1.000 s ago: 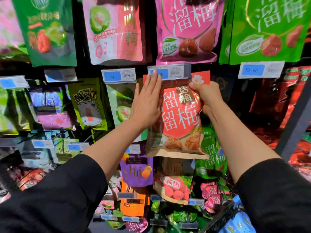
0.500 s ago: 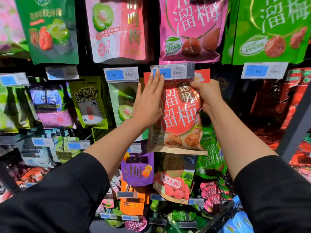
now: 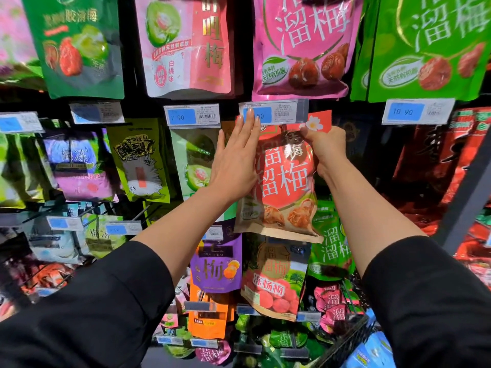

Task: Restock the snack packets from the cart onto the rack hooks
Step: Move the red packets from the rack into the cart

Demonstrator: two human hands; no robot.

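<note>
Our right hand [image 3: 322, 147] pinches the top right corner of the red plum packet [image 3: 281, 181], fingers curled round its edge, while our left hand [image 3: 235, 166] lies flat against the packet's left side, fingers straight, the tips reaching up onto the price tag [image 3: 273, 112]. The packet sits high on the rack, its top tucked behind that tag, in front of more red packets of the same kind (a corner with a white flower peeks out behind). Whether its hole is already over the hook we cannot tell, since the tag hides it.

We judge this packet to be at the point of hanging, perhaps not quite seated. What remains seems to be in the wire cart [image 3: 345, 341] at lower right, where blue packets [image 3: 372, 351] wait.

The packet is a glossy, crinkly foil pouch, flat at the top, fuller toward its gusseted bottom, and it catches the light. Around it hang similar shiny pouches: a pink packet [image 3: 305, 49] above, a bright green packet [image 3: 430, 49] up right, and a purple packet [image 3: 218, 261] below. The tags are stiff clear plastic strips.
</note>
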